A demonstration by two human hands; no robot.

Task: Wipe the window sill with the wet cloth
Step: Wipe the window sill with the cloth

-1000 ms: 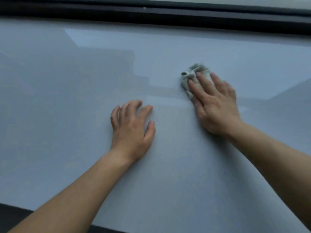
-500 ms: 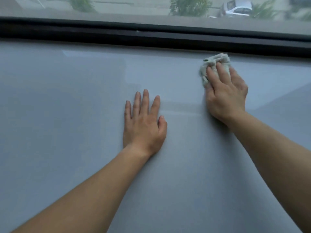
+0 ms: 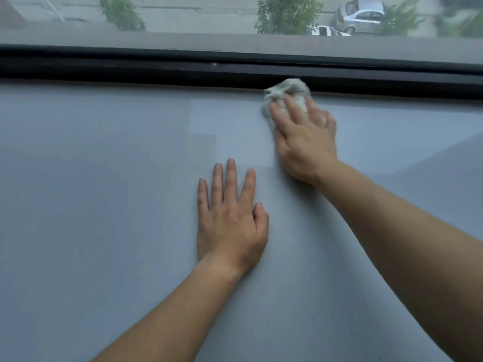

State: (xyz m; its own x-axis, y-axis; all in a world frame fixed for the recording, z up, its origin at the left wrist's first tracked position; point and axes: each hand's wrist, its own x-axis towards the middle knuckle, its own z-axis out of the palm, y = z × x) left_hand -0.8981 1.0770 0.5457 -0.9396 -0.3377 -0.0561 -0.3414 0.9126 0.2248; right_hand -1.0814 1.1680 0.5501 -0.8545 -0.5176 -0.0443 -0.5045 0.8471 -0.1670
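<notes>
A wide, pale grey window sill fills most of the view. My right hand presses a crumpled whitish cloth flat against the sill at its far edge, where the cloth touches the dark window frame. The fingers lie over the cloth and hide its near part. My left hand rests palm down on the sill nearer to me, fingers straight and slightly spread, holding nothing.
The black frame rail runs the full width along the sill's far edge, with the window glass above it. Through the glass are trees and parked cars outside. Bare sill stretches to the left and right of both hands.
My right hand has pushed the cloth away from me, from mid-sill up to the window frame. My left hand has flattened, its fingers straightening. The view has tilted up to show the window.
</notes>
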